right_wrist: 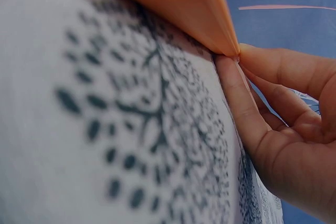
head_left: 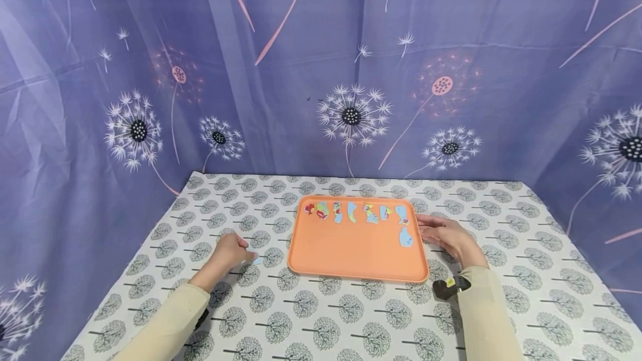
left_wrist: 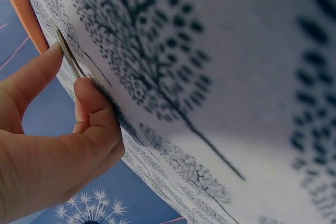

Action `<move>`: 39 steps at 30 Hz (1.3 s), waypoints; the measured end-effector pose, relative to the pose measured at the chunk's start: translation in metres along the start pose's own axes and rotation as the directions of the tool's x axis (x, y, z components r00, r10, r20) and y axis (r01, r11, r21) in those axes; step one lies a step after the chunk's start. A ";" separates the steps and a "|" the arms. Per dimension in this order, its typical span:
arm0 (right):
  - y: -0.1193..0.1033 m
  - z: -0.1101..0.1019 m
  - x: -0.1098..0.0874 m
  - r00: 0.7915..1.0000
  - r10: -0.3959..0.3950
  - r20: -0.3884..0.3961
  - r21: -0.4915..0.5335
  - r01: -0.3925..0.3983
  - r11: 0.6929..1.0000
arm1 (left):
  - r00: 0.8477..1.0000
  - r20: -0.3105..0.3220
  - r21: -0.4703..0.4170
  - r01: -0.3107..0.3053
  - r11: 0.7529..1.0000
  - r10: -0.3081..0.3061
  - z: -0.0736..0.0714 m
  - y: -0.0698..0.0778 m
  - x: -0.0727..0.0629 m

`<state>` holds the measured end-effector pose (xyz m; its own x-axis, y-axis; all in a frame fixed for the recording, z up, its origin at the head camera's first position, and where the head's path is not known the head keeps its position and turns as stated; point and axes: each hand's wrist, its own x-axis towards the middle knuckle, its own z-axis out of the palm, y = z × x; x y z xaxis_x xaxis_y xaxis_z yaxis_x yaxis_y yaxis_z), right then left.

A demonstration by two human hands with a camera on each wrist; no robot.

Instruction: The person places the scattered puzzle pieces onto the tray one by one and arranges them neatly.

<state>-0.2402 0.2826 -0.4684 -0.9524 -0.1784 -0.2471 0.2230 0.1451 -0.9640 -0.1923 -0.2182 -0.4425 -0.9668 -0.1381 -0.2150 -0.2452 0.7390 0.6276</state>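
My left hand (head_left: 229, 256) is over the cloth left of the tray, pinching a small, thin light-blue puzzle piece (head_left: 258, 261). From the left wrist view the puzzle piece is seen edge-on between thumb and fingertips, tilted up close over the cloth. The orange tray (head_left: 351, 255) lies flat in the middle of the table. At its right rim is my right hand (head_left: 450, 239), the fingers fairly straight and the fingertips touching the rim. Puzzle pieces line the tray's far side, among them a red one (head_left: 310, 209), with a light-blue one (head_left: 405, 237) below the row's right end.
A white cloth (head_left: 326, 333) printed with grey trees covers the table. Behind and at both sides hangs a purple curtain (head_left: 301, 99) with dandelions. A dark wrist strap (head_left: 446, 288) with a yellow spot shows by the right sleeve.
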 end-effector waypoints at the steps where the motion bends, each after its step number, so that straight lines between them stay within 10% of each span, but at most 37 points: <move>1: 0.000 0.000 0.000 1.000 0.000 -0.001 -0.001 0.000 1.000 | 1.000 -0.001 0.001 -0.002 1.000 0.002 0.000 0.000 0.000; 14: -0.002 0.003 -0.001 1.000 0.011 -0.003 -0.006 -0.011 1.000 | 0.994 0.020 -0.167 -0.099 0.981 0.104 0.003 0.002 -0.001; 24: 0.001 0.004 0.000 1.000 0.017 -0.010 -0.009 -0.017 1.000 | 0.996 0.079 -0.348 -0.017 0.937 0.048 0.002 0.007 0.001; 39: -0.002 0.001 -0.002 1.000 0.004 -0.011 0.006 -0.004 1.000 | 0.987 0.150 -0.674 0.058 0.736 0.060 0.018 0.047 0.015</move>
<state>-0.2385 0.2814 -0.4665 -0.9538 -0.1676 -0.2495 0.2276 0.1399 -0.9637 -0.2168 -0.1735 -0.4293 -0.9579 0.0073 -0.2870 -0.2851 0.0918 0.9541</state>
